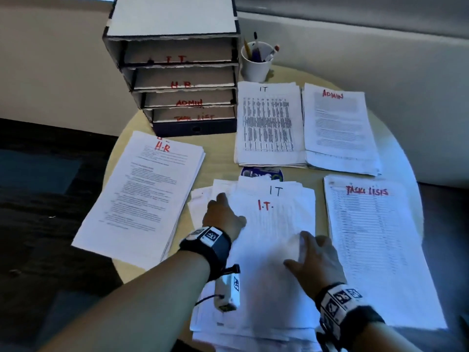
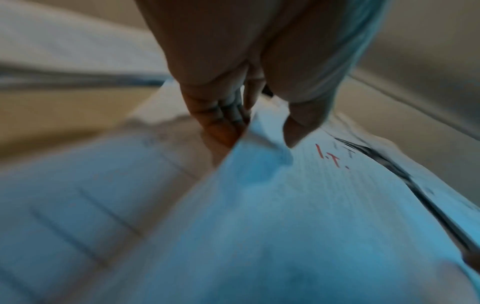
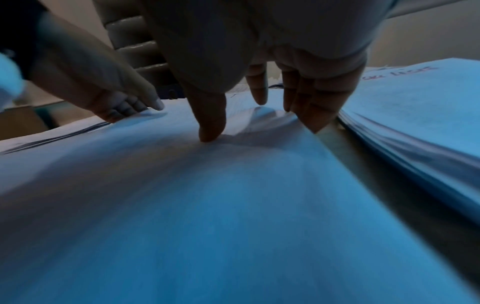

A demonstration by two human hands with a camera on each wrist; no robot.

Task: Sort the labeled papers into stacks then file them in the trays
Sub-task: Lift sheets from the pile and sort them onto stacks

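You had a loose, uneven pile (image 1: 266, 275) at the near edge of the surface, its top sheet (image 1: 274, 224) marked "I.T." in red. Four sorted stacks lay flat: H.R (image 1: 142, 196) at the left edge, IT (image 1: 269, 125) and ADMIN (image 1: 340, 130) farther back, TASK LISTS (image 1: 375, 250) right. The labelled cardboard trays (image 1: 177, 72) stood at the far edge.

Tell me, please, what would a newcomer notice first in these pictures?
Probably both hands on the unsorted pile at the near edge of the round table: the left hand pinches the edge of its top sheet, marked I.T., and the right hand presses on it. Next, the tray tower at the back left, with red labels I.T., H.R., ADMIN and TASK LIST.
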